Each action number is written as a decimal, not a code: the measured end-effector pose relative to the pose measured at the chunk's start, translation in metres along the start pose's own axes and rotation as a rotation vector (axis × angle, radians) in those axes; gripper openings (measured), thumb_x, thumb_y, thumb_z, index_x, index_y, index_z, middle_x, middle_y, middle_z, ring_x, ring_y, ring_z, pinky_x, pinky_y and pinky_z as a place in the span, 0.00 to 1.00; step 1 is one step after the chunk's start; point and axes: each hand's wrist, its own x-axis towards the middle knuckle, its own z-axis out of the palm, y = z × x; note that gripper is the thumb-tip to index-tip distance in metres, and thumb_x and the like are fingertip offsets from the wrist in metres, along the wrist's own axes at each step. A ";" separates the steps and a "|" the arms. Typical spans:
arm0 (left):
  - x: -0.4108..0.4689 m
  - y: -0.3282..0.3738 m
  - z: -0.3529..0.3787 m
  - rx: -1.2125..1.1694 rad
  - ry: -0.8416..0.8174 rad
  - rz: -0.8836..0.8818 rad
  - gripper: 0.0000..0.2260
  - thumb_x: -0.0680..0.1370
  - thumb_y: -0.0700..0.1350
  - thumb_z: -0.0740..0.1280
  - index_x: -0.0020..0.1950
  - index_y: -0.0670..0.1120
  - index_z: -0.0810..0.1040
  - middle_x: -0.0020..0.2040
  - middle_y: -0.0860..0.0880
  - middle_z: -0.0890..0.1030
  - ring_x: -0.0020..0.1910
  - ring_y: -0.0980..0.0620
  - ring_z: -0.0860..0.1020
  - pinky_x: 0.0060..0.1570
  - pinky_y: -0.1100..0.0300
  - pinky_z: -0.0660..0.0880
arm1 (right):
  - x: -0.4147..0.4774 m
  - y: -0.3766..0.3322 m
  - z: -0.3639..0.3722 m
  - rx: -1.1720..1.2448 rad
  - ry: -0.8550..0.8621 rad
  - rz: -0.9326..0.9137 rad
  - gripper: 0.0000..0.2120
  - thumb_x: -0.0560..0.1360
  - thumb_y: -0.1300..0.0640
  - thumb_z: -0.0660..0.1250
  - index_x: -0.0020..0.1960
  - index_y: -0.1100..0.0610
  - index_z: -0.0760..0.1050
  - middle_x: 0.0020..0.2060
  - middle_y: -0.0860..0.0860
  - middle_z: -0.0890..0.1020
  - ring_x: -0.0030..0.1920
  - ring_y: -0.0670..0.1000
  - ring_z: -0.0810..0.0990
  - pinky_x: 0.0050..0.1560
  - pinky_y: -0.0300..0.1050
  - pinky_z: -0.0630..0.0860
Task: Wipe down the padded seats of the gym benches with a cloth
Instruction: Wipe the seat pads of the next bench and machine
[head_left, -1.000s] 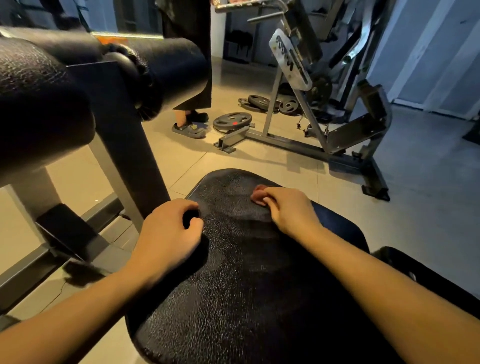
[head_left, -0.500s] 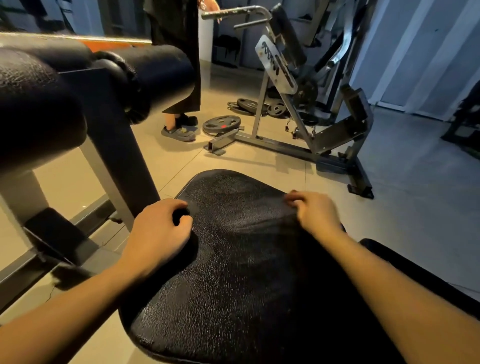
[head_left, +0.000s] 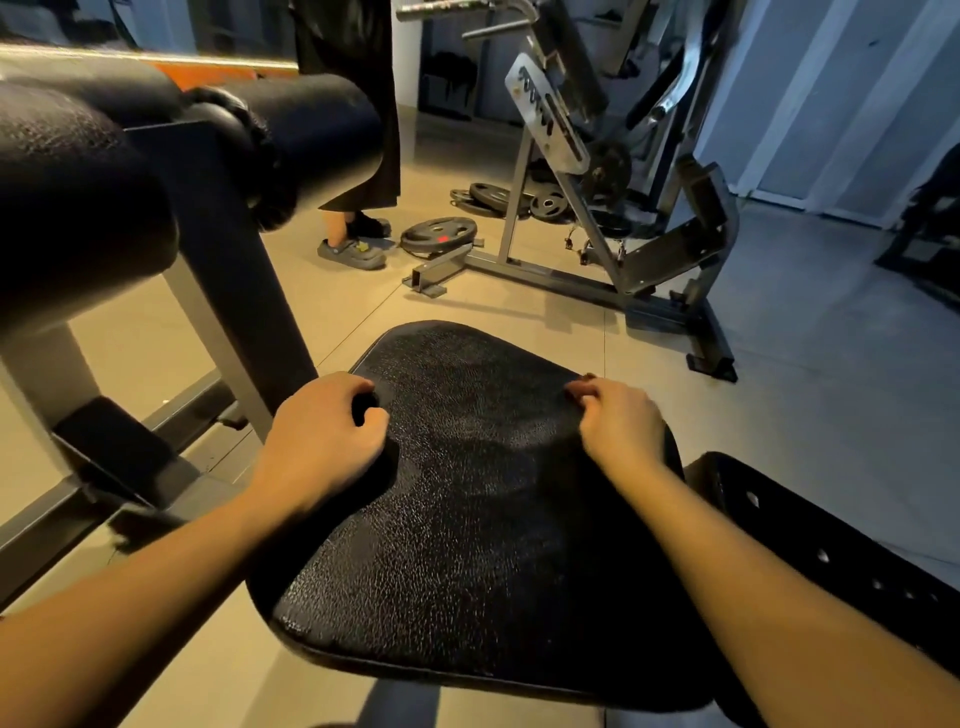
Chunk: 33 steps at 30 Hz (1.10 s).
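Head view: 2 hands, left hand (head_left: 322, 441) and right hand (head_left: 618, 431), fists clenched on the padded seat (head_left: 467, 519); dark cloth indistinct. Seat's long axis runs toward viewer, between both.

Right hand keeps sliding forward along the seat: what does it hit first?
Nothing on the seat pad: the right hand runs off its far edge onto open floor; the machine frame looks well beyond, depth unclear.
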 end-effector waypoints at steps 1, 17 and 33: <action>0.000 0.000 0.000 0.004 -0.003 0.004 0.08 0.76 0.45 0.63 0.47 0.45 0.81 0.45 0.45 0.83 0.46 0.42 0.80 0.46 0.49 0.76 | -0.015 -0.020 0.007 0.025 -0.031 -0.063 0.14 0.84 0.54 0.61 0.64 0.42 0.80 0.61 0.46 0.83 0.59 0.51 0.80 0.61 0.47 0.75; 0.006 0.006 -0.008 0.307 -0.201 0.172 0.14 0.78 0.56 0.63 0.57 0.51 0.81 0.60 0.50 0.80 0.57 0.48 0.78 0.53 0.51 0.78 | -0.029 0.034 -0.011 -0.063 -0.027 -0.093 0.14 0.84 0.52 0.63 0.66 0.47 0.80 0.62 0.51 0.83 0.62 0.56 0.79 0.67 0.54 0.73; -0.046 0.065 0.001 0.236 -0.348 0.456 0.17 0.79 0.55 0.68 0.65 0.50 0.81 0.66 0.52 0.78 0.65 0.50 0.75 0.63 0.51 0.74 | -0.118 0.056 -0.082 0.180 -0.077 -0.372 0.12 0.81 0.58 0.66 0.60 0.45 0.82 0.56 0.42 0.84 0.58 0.44 0.81 0.67 0.49 0.75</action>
